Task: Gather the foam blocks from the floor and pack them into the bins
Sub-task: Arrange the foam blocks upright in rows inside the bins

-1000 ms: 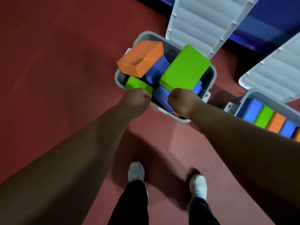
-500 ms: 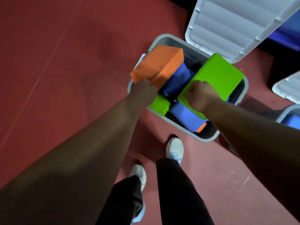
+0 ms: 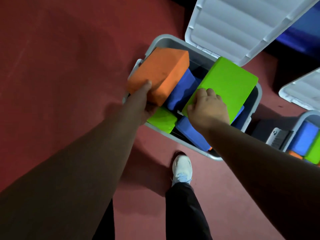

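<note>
A grey plastic storage bin (image 3: 180, 142) stands on the dark red floor (image 3: 65, 70) toward 1 o'clock in the view, its white ribbed lid (image 3: 242, 23) swung open at the bin's 1 o'clock edge. The left hand (image 3: 141, 103) holds an orange rectangular foam block (image 3: 161, 70) by its near corner, thumb on top and the other fingers hidden beneath; the block lies tilted over the bin's 10 o'clock side. The right hand (image 3: 207, 110) grips a large bright green foam block (image 3: 230, 84) at its 7 o'clock end, fingers curled on the top face and thumb at the edge; this block lies slanted over the bin's 3 o'clock half. Beneath them in the bin are a blue foam block (image 3: 183, 89) between the two, a smaller green foam block (image 3: 162, 120) at 7 o'clock and another blue foam block (image 3: 192, 134) at 6 o'clock. At the view's 4 o'clock edge a second grey bin (image 3: 310, 116) holds blue, green and orange blocks, its white lid (image 3: 303, 90) open. A white shoe (image 3: 182, 168) stands at 6 o'clock, near the first bin.
</note>
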A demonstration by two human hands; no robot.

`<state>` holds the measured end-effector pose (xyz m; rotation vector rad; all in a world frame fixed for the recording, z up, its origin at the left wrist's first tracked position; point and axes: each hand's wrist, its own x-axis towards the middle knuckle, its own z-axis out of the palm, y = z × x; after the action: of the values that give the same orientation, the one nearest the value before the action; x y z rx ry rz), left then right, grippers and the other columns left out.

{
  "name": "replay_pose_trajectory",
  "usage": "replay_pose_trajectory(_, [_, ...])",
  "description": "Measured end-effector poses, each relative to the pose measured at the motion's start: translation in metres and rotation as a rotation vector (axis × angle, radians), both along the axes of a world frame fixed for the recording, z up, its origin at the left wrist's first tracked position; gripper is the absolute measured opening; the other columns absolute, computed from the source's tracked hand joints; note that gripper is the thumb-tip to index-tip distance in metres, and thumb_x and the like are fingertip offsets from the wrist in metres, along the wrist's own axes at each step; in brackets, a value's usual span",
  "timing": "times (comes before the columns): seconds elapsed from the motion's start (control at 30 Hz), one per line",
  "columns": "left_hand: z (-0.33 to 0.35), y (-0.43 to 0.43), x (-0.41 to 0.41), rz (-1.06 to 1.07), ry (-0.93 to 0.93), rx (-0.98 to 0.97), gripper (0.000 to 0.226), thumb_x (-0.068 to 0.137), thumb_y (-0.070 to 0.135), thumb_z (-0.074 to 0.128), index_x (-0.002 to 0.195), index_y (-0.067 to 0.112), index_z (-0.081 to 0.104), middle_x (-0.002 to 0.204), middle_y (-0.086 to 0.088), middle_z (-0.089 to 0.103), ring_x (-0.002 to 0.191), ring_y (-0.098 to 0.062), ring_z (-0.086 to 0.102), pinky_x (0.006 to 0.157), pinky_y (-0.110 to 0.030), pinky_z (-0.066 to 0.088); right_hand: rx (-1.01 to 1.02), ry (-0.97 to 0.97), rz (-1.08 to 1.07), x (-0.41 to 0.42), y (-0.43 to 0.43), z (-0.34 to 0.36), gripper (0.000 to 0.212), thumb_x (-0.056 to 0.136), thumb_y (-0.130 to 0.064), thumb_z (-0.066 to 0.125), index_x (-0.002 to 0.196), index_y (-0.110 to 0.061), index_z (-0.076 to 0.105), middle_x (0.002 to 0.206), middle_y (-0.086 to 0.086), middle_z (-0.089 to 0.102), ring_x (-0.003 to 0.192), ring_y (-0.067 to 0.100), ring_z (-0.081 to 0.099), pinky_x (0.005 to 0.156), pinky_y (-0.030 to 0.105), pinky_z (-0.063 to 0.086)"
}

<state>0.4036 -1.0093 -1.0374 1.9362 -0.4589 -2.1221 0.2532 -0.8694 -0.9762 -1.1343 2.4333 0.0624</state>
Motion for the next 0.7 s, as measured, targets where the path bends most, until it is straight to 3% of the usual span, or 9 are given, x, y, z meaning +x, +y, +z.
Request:
replay_pose_trajectory(0.1, [0.007,-0.007,0.001,-0.06,0.079,0.005,0.046,0.087,0.047,0.082,0.125,0.024,0.068,0.093,0.001,0.079,0.08,-0.016,0.075,0.075,-0.034,0.06,0.017,0.012,-0.07,0.009,-0.003,0.001,0.036,0.09,-0.038,0.053,0.115,-0.012,0.054,0.118,0.016,0.057,0.108,0.041,0.055,0.09,0.048,0.047])
replay_pose_trajectory(0.23, [0.008,-0.028,0.005,-0.196,0.089,-0.139,0.054,0.089,0.037,0.081,0.136,0.02,0.061,0.096,0.003,0.077,0.081,-0.012,0.073,0.068,-0.029,0.056,0.043,0.028,-0.112,0.018,-0.008,0.004,0.04,0.09,-0.04,0.052,0.119,-0.012,0.054,0.119,0.015,0.056,0.11,0.041,0.054,0.09,0.047,0.047])
replay_pose_trajectory(0.3, [0.012,-0.047,-0.001,-0.272,0.093,-0.155,0.046,0.09,0.043,0.079,0.13,0.023,0.065,0.092,0.007,0.078,0.087,-0.008,0.073,0.072,-0.028,0.058,0.05,0.034,-0.126,0.018,-0.009,0.003,0.04,0.092,-0.04,0.052,0.12,-0.011,0.053,0.12,0.015,0.056,0.112,0.041,0.053,0.09,0.047,0.046])
replay_pose_trajectory(0.43, [0.01,-0.086,-0.024,-0.344,0.027,-0.196,0.033,0.092,0.049,0.075,0.115,0.027,0.069,0.119,0.004,0.077,0.106,-0.012,0.071,0.081,-0.029,0.054,0.026,0.052,-0.144,0.019,-0.008,0.001,0.039,0.093,-0.041,0.051,0.118,-0.012,0.053,0.118,0.015,0.055,0.112,0.041,0.053,0.09,0.047,0.046])
replay_pose_trajectory(0.5, [-0.001,-0.099,-0.034,-0.394,-0.047,-0.215,0.038,0.094,0.049,0.073,0.124,0.026,0.067,0.127,-0.001,0.071,0.111,-0.018,0.067,0.076,-0.029,0.053,0.009,0.063,-0.146,0.019,-0.007,-0.002,0.036,0.093,-0.04,0.051,0.115,-0.012,0.054,0.116,0.014,0.055,0.109,0.041,0.053,0.09,0.047,0.046])
replay_pose_trajectory(0.6, [-0.019,-0.11,-0.036,-0.44,-0.148,-0.323,0.041,0.099,0.041,0.07,0.13,0.016,0.06,0.117,-0.005,0.066,0.089,-0.02,0.067,0.064,-0.031,0.055,-0.031,0.077,-0.158,0.02,-0.003,-0.006,0.03,0.09,-0.037,0.052,0.108,-0.014,0.055,0.11,0.013,0.055,0.105,0.039,0.054,0.087,0.046,0.046])
replay_pose_trajectory(0.7, [-0.027,-0.105,-0.028,-0.472,-0.264,-0.457,0.029,0.1,0.046,0.065,0.101,0.016,0.062,0.091,-0.003,0.068,0.073,-0.02,0.067,0.075,-0.042,0.064,-0.061,0.095,-0.176,0.023,0.0,-0.008,0.028,0.089,-0.036,0.052,0.105,-0.014,0.056,0.108,0.012,0.055,0.103,0.038,0.053,0.085,0.045,0.044])
